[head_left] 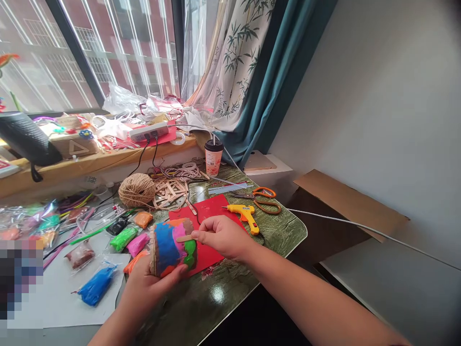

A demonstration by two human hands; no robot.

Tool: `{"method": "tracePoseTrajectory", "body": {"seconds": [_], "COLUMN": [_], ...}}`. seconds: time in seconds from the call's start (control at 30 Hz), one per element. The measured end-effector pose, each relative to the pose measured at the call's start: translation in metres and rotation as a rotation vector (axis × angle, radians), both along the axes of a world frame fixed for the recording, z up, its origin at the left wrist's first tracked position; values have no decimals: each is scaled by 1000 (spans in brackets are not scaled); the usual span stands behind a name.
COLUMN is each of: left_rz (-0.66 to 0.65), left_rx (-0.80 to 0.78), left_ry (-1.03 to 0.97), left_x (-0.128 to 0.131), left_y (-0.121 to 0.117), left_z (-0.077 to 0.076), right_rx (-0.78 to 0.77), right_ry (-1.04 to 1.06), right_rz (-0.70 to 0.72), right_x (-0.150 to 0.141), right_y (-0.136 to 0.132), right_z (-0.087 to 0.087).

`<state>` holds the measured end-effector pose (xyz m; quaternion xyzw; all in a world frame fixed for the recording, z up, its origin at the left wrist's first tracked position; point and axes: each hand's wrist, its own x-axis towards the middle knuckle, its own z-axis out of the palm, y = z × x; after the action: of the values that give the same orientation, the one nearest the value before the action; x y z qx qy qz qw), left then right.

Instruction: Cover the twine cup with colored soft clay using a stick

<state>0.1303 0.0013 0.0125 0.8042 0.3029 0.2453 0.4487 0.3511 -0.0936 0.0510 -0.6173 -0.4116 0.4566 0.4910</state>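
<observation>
My left hand is closed around a small round pot-like piece, tilted on its side above the table. Blue, pink, green and orange clay covers its wall, and a beige rim circles the left end. Between the thumb and fingers of my right hand is a wooden craft stick, its tip against the pink and green clay. Under the hands lies a red sheet, with a yellow glue gun on it. To the left are bagged clays in blue, green and pink.
A twine ball and a lattice of wooden sticks sit behind the hands. Scissors lie near the table's right edge, with a lidded paper cup farther back. A power strip rests on the cluttered windowsill.
</observation>
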Motion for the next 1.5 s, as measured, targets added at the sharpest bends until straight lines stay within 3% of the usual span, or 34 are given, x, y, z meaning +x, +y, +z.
{"method": "tracePoseTrajectory", "body": {"seconds": [0.33,0.63,1.03,1.27,1.4,1.5], "left_rz": [93,92,87,96,129,140], "left_rx": [-58,-39,-49,-29,-47,-72], "left_ry": [-15,11,0,-15,-9,-22], "left_x": [8,3,5,4,4,5], "left_y": [-16,-14,-15,-20,-19,-18], "left_z": [23,11,14,19,18,16], "right_rx": [7,15,15,-30,92,50], "right_ry": [-12,-10,1,353,113,58], "right_rz": [-10,8,-11,-14,-25,72], "right_x": [1,5,3,6,3,-7], "right_y": [3,6,5,-2,-12,-21], "right_z": [-3,-4,-2,12,18,15]}}
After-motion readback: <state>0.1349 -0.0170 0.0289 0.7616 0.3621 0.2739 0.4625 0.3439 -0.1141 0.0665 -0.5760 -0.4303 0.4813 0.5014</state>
